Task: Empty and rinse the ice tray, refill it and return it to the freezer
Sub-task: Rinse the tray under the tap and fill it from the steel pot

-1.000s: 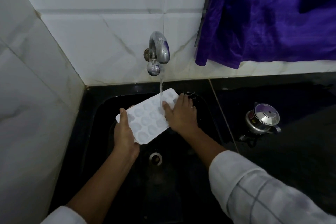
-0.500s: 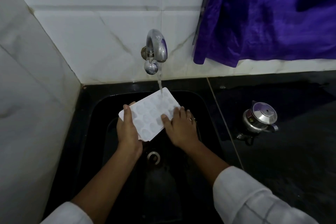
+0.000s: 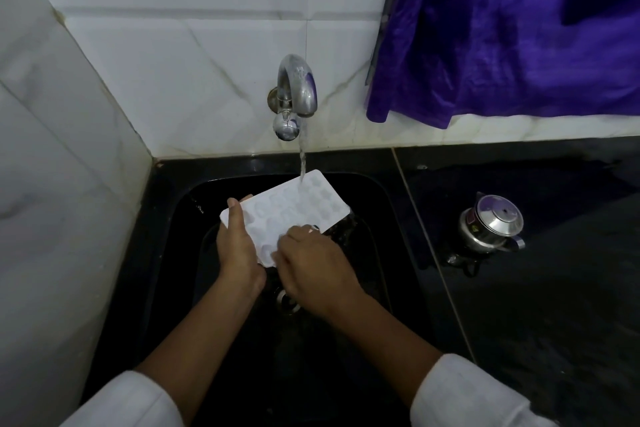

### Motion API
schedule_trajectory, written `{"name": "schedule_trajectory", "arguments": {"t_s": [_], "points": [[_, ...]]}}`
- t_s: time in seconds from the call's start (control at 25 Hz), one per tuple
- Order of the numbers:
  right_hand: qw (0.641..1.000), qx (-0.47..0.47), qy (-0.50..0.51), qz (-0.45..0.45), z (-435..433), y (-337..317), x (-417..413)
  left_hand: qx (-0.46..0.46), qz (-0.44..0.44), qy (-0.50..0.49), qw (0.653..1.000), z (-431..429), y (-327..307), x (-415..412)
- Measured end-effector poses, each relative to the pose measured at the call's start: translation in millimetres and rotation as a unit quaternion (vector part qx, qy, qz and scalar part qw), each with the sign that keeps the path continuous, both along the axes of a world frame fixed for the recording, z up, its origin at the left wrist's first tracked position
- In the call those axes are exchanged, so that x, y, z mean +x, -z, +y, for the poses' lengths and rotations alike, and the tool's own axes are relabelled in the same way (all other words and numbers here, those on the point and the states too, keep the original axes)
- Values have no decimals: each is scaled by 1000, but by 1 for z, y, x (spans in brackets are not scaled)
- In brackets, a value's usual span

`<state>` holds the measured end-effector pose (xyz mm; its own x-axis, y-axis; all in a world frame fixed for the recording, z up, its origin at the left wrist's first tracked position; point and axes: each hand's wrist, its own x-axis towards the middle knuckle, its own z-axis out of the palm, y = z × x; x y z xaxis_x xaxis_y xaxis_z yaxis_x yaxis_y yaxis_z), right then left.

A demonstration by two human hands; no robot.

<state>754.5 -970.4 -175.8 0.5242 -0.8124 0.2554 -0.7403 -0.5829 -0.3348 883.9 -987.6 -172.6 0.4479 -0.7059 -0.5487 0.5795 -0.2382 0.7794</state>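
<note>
We hold the white ice tray (image 3: 294, 215) directly below the steel tap (image 3: 297, 90), over the black sink (image 3: 375, 204) that sits under the tap. The tray's moulded cells face up, and it tilts so that its far end lies nearest the tap. A thin stream of water (image 3: 302, 156) drops from the spout and lands on that far end. Our left hand (image 3: 239, 246), below and left of the tap, has its grip closed on the tray's left edge, with the thumb on top and the fingers underneath. Our right hand (image 3: 311, 263), below the tap and just right of the left hand, lies on the tray's near part with its fingers bent. A ring shows on one finger. We cannot tell whether this grip pinches the tray or only presses on it. The drain (image 3: 287, 300) shows partly between our wrists, straight down from the tap. Right of the tap and lower, a small steel lidded pot (image 3: 491, 222) stands on the black table (image 3: 554, 305), well apart from the tray. A purple cloth (image 3: 502, 28) hangs to the right of the tap, against the white tiled wall (image 3: 173, 62) that carries the tap.
</note>
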Motion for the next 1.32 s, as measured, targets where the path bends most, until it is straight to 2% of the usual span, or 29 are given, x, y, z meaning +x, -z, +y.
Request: {"name": "schedule_trajectory", "arguments": {"t_s": [0.12, 0.2, 0.36, 0.4, 0.56, 0.64, 0.72, 0.8, 0.92, 1.0, 1.16, 1.32], "points": [[995, 32, -75, -58, 0, -6, -10, -10, 30, 0, 1000, 0, -2, 2], [994, 21, -95, -46, -13, -1, -30, -17, 47, 2, 999, 2, -6, 5], [998, -2, 53, -42, -37, 8, -61, -22, 60, 25, 998, 7, -10, 7], [997, -1, 63, -44, -32, 7, -57, -24, 60, 26, 998, 7, -11, 5], [997, 24, -43, -57, 20, -4, -10, -18, 69, 18, 997, 3, -4, 1], [994, 47, -48, -92, 38, -4, 2, -12, 84, 27, 996, 2, -4, 0], [995, 48, -55, -68, 38, -2, 2, -26, 104, 38, 993, 1, -6, 2], [996, 72, -23, -49, 22, 6, -6, -41, 97, 20, 994, 4, -12, 2], [980, 160, 111, -39, -12, 13, -23, -54, 86, 30, 994, 12, -18, -5], [977, 181, 106, -36, -9, 7, -16, -42, 73, 14, 996, 12, -16, -6], [983, 159, -7, -93, 42, -7, 14, -53, 104, 50, 992, 3, 13, 0], [966, 229, 104, -66, 4, 7, -10, -54, 71, 41, 995, 15, -12, -9]]}}
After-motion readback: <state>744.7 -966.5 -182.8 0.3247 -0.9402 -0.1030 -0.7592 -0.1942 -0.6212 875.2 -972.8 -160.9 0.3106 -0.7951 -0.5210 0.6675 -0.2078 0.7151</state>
